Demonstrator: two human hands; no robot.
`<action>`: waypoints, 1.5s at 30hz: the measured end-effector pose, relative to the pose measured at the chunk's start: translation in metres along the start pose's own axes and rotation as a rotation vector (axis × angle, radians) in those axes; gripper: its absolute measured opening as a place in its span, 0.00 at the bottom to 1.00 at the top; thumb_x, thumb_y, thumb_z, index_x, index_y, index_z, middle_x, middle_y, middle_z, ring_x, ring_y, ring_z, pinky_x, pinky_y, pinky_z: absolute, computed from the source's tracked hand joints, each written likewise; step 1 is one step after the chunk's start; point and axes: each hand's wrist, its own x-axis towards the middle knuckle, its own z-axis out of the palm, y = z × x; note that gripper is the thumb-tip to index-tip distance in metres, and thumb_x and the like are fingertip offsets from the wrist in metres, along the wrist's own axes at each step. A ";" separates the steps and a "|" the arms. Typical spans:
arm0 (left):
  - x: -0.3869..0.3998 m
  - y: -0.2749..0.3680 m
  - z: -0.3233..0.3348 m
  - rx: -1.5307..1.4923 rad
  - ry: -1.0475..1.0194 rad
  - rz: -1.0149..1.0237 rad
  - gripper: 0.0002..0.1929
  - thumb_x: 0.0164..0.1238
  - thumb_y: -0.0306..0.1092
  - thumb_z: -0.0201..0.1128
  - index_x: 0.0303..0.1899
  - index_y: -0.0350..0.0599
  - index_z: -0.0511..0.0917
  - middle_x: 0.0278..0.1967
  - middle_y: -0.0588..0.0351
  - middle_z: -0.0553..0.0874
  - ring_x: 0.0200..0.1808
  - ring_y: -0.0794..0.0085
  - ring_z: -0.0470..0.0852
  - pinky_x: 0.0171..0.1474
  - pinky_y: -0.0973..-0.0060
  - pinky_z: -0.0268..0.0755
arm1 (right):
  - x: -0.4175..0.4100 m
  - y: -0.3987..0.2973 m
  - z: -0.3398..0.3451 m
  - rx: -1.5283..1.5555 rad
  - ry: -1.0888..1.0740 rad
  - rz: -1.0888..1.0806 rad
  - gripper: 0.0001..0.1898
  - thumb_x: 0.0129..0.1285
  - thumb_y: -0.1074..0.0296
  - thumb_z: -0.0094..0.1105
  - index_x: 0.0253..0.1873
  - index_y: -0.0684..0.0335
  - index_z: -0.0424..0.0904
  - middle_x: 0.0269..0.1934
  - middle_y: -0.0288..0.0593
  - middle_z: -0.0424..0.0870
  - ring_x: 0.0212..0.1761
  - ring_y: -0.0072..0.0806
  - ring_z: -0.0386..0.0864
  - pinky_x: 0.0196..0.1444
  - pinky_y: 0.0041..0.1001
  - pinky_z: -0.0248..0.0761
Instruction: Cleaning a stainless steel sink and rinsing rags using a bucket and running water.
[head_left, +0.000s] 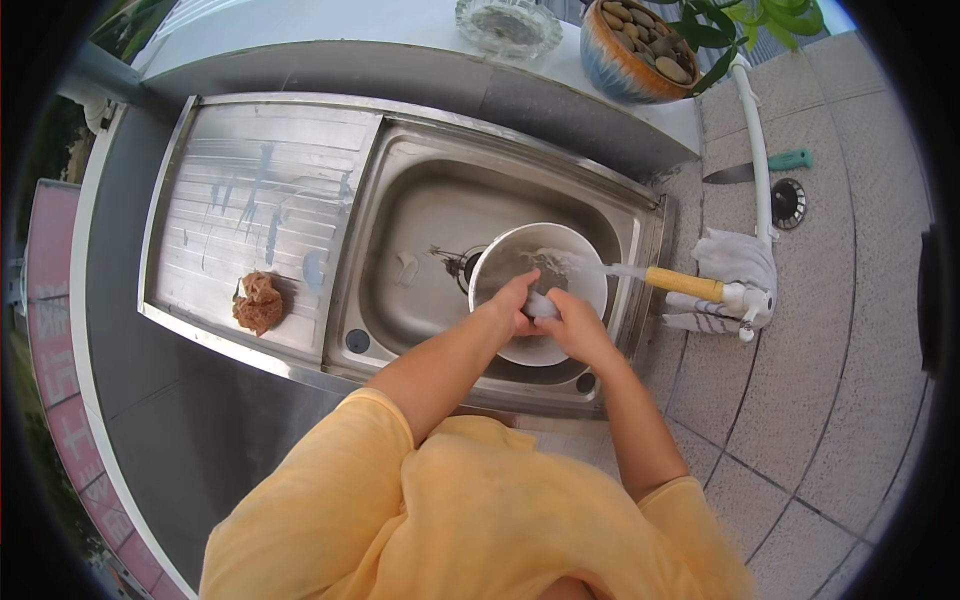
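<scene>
My left hand (514, 301) and my right hand (571, 324) meet inside a white bowl (487, 259) in the stainless-steel sink (420, 195). Between them they grip a wet, whitish bundle (540, 305) that looks like cloth; the fingers cover most of it. A stream of water (626, 271) runs from the yellow sleeve (684, 285) on a white tap (754, 301). It lands in the bowl just beyond my fingers, where water is pooled and rippling. Dark, stringy scraps (448, 259) lie at the drain (471, 264), which the bowl partly hides.
A brown crumpled scrubber or rag (258, 303) lies on the ribbed drainboard (217, 161). White cloths (735, 255) hang by the tap. Behind the pipe (754, 150) are a green-handled knife (787, 160) and a sink strainer (789, 202). A glass dish (508, 28) and potted plant (637, 52) stand on the ledge.
</scene>
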 end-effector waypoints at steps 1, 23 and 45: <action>-0.002 0.001 -0.001 0.037 -0.006 -0.001 0.25 0.68 0.50 0.52 0.58 0.43 0.66 0.55 0.43 0.73 0.57 0.50 0.73 0.58 0.46 0.65 | -0.019 -0.024 -0.013 0.022 0.002 0.001 0.12 0.53 0.69 0.61 0.41 0.66 0.72 0.30 0.56 0.78 0.32 0.51 0.76 0.35 0.37 0.68; -0.082 -0.002 0.034 0.352 -0.187 0.171 0.26 0.70 0.54 0.44 0.52 0.38 0.73 0.48 0.48 0.81 0.47 0.64 0.82 0.54 0.67 0.74 | 0.027 0.008 0.010 1.492 0.409 0.102 0.15 0.68 0.59 0.50 0.47 0.66 0.74 0.39 0.41 0.81 0.38 0.27 0.79 0.43 0.27 0.73; -0.058 -0.005 0.046 0.790 0.108 0.885 0.03 0.54 0.25 0.58 0.26 0.44 0.72 0.21 0.60 0.76 0.23 0.78 0.75 0.25 0.77 0.69 | 0.024 -0.007 0.021 1.793 0.756 0.285 0.12 0.66 0.60 0.54 0.45 0.63 0.74 0.36 0.38 0.77 0.34 0.28 0.77 0.38 0.29 0.72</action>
